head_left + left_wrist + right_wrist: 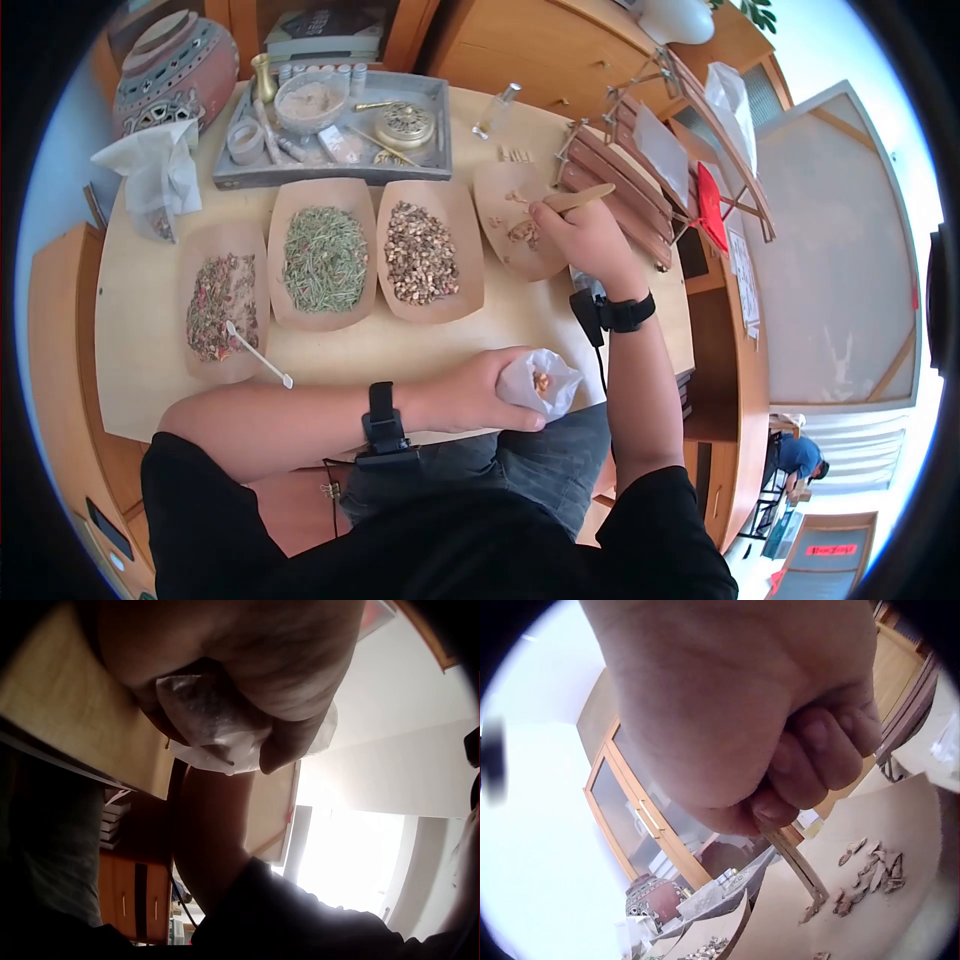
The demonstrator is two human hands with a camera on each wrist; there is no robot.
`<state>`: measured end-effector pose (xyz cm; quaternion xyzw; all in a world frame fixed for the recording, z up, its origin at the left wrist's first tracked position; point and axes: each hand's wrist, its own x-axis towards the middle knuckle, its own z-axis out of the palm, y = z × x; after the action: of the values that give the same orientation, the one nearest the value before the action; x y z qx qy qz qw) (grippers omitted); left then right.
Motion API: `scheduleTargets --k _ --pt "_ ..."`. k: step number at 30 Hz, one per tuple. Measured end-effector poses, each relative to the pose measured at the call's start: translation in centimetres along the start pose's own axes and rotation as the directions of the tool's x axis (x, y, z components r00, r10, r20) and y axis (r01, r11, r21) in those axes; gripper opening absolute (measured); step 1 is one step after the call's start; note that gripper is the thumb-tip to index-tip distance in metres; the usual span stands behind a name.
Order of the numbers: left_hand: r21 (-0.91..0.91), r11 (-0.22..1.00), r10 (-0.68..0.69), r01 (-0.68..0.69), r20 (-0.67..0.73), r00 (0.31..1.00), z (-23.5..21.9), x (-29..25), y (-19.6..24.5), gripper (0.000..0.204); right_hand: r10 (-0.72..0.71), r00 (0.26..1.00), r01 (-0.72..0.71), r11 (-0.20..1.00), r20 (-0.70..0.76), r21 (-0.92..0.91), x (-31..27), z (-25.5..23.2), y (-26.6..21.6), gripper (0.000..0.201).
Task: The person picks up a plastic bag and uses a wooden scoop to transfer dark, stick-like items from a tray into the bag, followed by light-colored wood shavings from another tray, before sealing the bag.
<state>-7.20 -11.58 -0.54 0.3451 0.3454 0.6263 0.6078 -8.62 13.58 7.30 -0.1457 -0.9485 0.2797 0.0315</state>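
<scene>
My left hand (pixel 495 388) grips a small white pouch (pixel 562 375) near the table's front edge. Its mouth faces up, and orange-brown bits (pixel 541 382) show inside. In the left wrist view, fingers wrap the thin, translucent pouch (pixel 202 724). Over the rightmost paper tray (pixel 497 190), my right hand (pixel 590 240) holds a flat wooden utensil (pixel 585 197) with fingers curled round it. The right wrist view shows the utensil's lower end (pixel 799 866) down among dried brown pieces (pixel 874 874) in that tray; its upper part is hidden by the fist.
Further left stand paper trays of chunky mixed bits (pixel 422 255), green needle-like herb (pixel 325 258) and reddish-green flakes (pixel 222 300) with a small white spoon (pixel 262 357). Behind are a grey tray (pixel 330 178) of vessels, a glass bottle (pixel 495 112) and a wooden rack (pixel 625 185).
</scene>
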Motion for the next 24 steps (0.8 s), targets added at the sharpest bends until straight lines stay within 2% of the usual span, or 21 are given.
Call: scheduleTargets --k 2,3,5,6,7,8,13,15,16,18,19,21,22,23,24 --pt "-0.019 1.0 0.008 -0.008 0.001 1.0 -0.1 0.2 -0.5 0.063 0.004 0.994 0.01 0.991 -0.108 0.132 -1.4 -0.2 0.2 0.031" --pt "-0.051 0.999 0.016 -0.016 -0.011 1.0 -0.1 0.2 -0.8 0.065 0.003 0.993 0.011 0.991 -0.114 0.13 -1.9 -0.5 0.3 0.031" --pt "-0.062 0.998 0.013 -0.014 -0.022 1.0 -0.2 0.2 -0.8 0.065 0.037 0.984 0.021 0.949 -0.177 0.315 -3.2 -1.1 0.5 0.029" --pt "-0.074 0.997 0.011 -0.014 -0.036 0.999 -0.3 0.3 -0.8 0.065 0.041 0.983 0.017 0.949 -0.177 0.315 -4.2 -1.4 0.4 0.029" --pt "-0.077 0.997 0.01 -0.013 -0.033 0.999 -0.4 0.3 -0.8 0.065 0.031 0.962 0.055 0.95 -0.27 0.308 -5.6 -2.1 -0.8 0.028" --pt "-0.096 0.995 0.016 -0.02 -0.042 0.999 -0.4 0.4 -0.8 0.064 0.021 0.934 0.092 0.95 -0.356 0.297 -7.1 -2.8 -2.0 0.028" --pt "-0.174 0.985 -0.012 0.001 -0.062 0.998 -0.4 0.5 -0.4 0.062 -0.224 0.902 0.277 0.956 -0.369 0.097 -15.1 -2.3 -3.5 0.028" --pt "-0.07 0.997 -0.015 0.012 -0.04 0.999 -0.6 0.6 -0.6 0.067 -0.346 0.864 0.347 0.936 -0.365 -0.064 -16.1 -1.5 -3.6 0.029" --pt "-0.077 0.997 -0.021 0.018 -0.038 0.999 -0.6 0.7 -0.9 0.067 -0.338 0.869 0.339 0.939 -0.361 -0.061 -16.5 -1.1 -3.5 0.029" --pt "-0.106 0.994 -0.02 0.019 -0.01 1.0 -0.8 0.7 -1.2 0.069 -0.428 0.847 0.384 0.903 -0.315 -0.194 -16.8 -0.4 -3.2 0.033" --pt "-0.112 0.994 -0.014 0.012 -0.019 1.0 -0.7 0.7 -1.1 0.069 -0.434 0.848 0.391 0.9 -0.305 -0.192 -16.6 -0.5 -3.1 0.033" --pt "-0.123 0.992 0.007 -0.01 -0.024 1.0 -0.3 0.5 -0.9 0.059 -0.473 0.831 0.46 0.88 -0.293 -0.115 -16.3 -1.2 -2.8 0.036" --pt "-0.129 0.991 0.02 -0.024 -0.032 0.999 -0.3 0.4 -0.6 0.059 -0.441 0.834 0.46 0.888 -0.331 -0.022 -15.9 -1.6 -2.0 0.04" --pt "-0.099 0.995 0.006 -0.007 -0.013 1.0 -0.3 0.3 -0.4 0.061 -0.395 0.832 0.458 0.885 -0.39 0.08 -15.2 -1.9 -1.4 0.04" --pt "-0.074 0.997 -0.01 0.011 0.007 1.0 -0.2 0.3 -0.4 0.062 -0.231 0.872 0.341 0.919 -0.431 0.199 -14.4 -1.8 -1.1 0.041"
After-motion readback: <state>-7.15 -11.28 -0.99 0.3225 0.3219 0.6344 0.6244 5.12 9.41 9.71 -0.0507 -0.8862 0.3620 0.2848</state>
